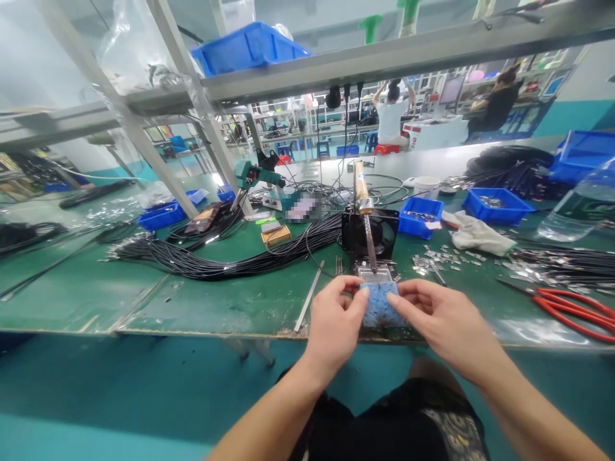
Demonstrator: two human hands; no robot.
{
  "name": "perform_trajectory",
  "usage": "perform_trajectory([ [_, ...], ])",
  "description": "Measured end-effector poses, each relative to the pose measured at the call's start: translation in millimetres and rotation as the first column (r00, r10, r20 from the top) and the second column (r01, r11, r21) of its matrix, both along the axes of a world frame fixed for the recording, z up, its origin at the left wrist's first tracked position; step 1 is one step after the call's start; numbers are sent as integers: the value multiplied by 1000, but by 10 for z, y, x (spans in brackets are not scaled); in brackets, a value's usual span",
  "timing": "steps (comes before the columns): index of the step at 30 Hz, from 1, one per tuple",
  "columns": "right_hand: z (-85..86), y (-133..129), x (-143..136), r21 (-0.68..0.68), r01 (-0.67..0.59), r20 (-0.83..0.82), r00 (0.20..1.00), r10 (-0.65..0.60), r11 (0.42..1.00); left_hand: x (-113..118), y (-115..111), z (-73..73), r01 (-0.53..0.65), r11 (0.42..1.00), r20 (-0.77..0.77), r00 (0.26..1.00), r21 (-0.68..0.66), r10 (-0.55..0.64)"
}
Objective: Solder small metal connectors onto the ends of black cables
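Note:
A blue speckled sponge point(381, 305) with dark stains lies near the front edge of the green bench. My left hand point(335, 318) pinches its left side between thumb and fingers. On the opposite side, the thumb and fingers of my right hand point(444, 320) grip the sponge too. Just beyond it stands a soldering iron point(364, 192) with a wooden handle, its dark tip pointing down towards a small metal tray point(375, 274). Behind the iron is a black fan point(384, 234). Whatever lies under the sponge is hidden.
A bundle of black cables point(230, 264) stretches across the left. Small metal parts point(444, 259), blue bins point(421, 216), a white glove point(480, 234), red-handled pliers point(571, 307) and a water bottle point(579, 205) sit right. A metal strip point(310, 296) lies left of my hands. Two people sit far back.

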State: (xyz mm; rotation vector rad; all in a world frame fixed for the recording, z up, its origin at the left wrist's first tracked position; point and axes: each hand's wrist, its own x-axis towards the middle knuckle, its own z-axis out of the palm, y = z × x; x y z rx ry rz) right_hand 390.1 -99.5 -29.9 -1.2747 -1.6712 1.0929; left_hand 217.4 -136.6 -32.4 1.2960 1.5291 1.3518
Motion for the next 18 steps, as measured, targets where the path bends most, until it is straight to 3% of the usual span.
perform_trajectory([
  [6, 107, 150, -84, 30, 48, 25, 999, -48, 998, 8, 192, 53, -37, 999, 5, 999, 33, 36],
  [14, -85, 148, -63, -19, -24, 20, 1000, 24, 1000, -45, 158, -77, -12, 1000, 48, 999, -23, 13],
  [18, -102, 178, -52, -28, -52, 32, 998, 53, 998, -61, 183, -86, 14, 999, 71, 997, -40, -11],
])
